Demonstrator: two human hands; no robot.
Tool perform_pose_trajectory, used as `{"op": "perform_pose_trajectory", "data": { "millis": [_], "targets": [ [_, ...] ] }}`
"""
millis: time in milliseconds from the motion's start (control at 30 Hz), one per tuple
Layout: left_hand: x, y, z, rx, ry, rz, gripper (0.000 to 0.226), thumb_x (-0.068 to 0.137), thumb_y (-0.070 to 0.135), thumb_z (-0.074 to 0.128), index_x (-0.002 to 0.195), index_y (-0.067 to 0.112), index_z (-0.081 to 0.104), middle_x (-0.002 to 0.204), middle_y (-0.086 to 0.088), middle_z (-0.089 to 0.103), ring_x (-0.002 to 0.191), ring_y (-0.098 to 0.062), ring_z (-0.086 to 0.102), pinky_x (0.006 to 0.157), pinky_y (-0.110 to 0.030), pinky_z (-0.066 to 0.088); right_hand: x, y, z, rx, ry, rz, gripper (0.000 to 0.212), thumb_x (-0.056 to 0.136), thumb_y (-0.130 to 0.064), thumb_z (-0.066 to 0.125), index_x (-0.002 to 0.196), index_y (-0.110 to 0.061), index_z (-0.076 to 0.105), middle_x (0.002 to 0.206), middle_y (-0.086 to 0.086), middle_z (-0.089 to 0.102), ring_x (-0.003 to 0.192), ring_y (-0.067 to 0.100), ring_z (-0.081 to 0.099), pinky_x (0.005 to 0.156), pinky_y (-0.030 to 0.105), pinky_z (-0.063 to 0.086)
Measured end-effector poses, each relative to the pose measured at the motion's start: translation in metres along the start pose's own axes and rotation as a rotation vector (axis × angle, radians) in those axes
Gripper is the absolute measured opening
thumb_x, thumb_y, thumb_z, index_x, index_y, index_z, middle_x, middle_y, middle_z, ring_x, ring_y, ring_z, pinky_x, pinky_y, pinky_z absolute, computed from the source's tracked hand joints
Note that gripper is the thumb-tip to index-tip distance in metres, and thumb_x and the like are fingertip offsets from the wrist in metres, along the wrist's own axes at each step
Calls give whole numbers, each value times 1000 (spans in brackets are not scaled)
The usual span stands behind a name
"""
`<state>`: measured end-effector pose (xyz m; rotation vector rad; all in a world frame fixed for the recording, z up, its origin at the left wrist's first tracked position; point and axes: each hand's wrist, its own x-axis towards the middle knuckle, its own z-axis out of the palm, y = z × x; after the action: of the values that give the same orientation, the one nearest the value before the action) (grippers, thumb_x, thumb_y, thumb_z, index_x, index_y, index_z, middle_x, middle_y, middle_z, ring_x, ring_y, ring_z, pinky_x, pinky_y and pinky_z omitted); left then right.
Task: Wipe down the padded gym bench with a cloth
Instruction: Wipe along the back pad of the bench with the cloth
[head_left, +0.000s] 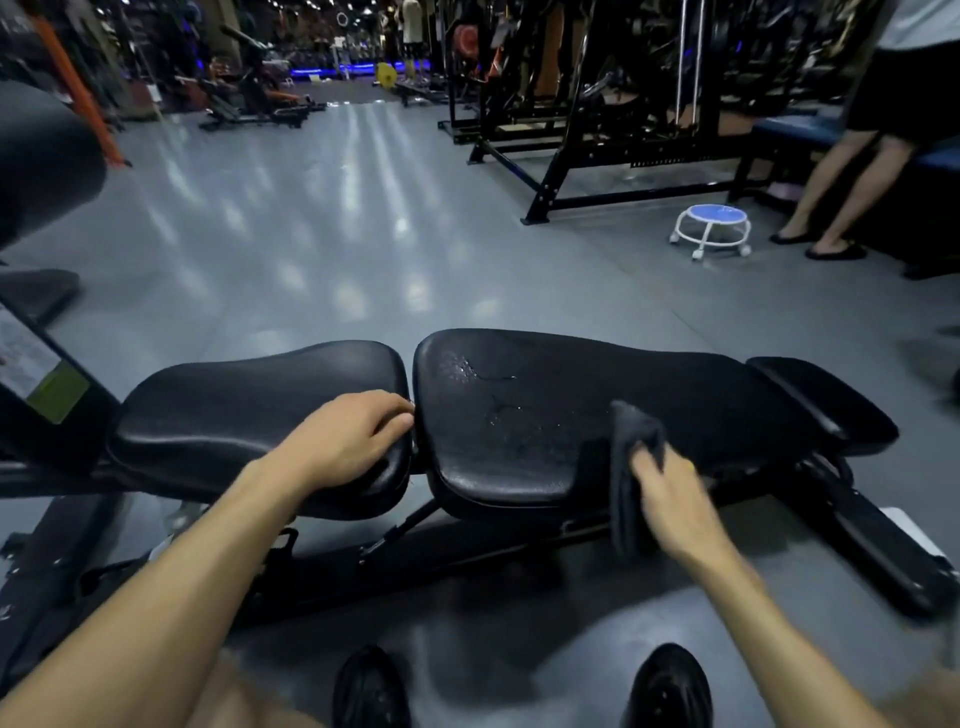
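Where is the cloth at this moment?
In the head view, right of centre: the right hand holds the dark cloth against the near edge of the bench's larger pad.

The person's left forearm runs bare from the lower left of the frame up toward the centre, where the left hand lies palm down, its fingers curled loosely over an edge just left of centre. The right forearm rises from the lower right corner toward the right of centre, and the right hand, blurred, has its fingers closed on a dark cloth that hangs below the knuckles.
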<state>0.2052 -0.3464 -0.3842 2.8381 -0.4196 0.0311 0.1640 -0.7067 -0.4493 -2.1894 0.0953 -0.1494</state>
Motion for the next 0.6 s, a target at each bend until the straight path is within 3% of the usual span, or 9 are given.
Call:
{"op": "perform_pose_trajectory", "data": {
  "millis": [67, 133, 267, 433, 600],
  "targets": [
    [13, -19, 2, 130, -9, 9, 30, 102, 41, 45, 126, 30, 61, 130, 9, 63, 120, -20, 58, 97, -42, 49, -8, 19, 43, -357, -113, -146, 63, 99, -51, 30, 157, -29, 31, 165, -4, 23, 155, 23, 16, 124, 38, 13],
    [24, -39, 7, 217, -6, 44, 32, 102, 40, 46, 127, 27, 61, 133, 10, 60, 122, -18, 56, 98, -40, 50, -11, 26, 65, -464, -86, -219, 69, 95, -55, 23, 160, -32, 17, 168, -10, 3, 156, 17, -7, 126, 36, -6],
    [31, -56, 25, 207, 84, 133, 45, 100, 43, 38, 130, 21, 64, 130, 8, 60, 120, -19, 54, 103, -37, 46, -3, 25, 66, -519, -40, -218, 70, 96, -57, 19, 161, -32, 14, 169, -10, 3, 156, 13, -11, 125, 34, -9],
    [32, -56, 32, 143, 150, 104, 46, 99, 46, 36, 132, 28, 63, 130, 15, 57, 125, -13, 48, 102, -37, 44, 1, -8, 88, -620, -83, -192, 75, 94, -59, 10, 162, -26, 12, 170, -3, 2, 157, 20, -9, 126, 37, -7],
    [32, -57, 35, 149, 147, 94, 45, 100, 44, 37, 133, 27, 62, 131, 14, 56, 125, -15, 48, 104, -39, 46, 21, -81, 139, -671, -227, -370, 82, 91, -60, 4, 162, -19, 13, 170, 7, 2, 156, 31, -4, 127, 45, 1]
  ]
}}
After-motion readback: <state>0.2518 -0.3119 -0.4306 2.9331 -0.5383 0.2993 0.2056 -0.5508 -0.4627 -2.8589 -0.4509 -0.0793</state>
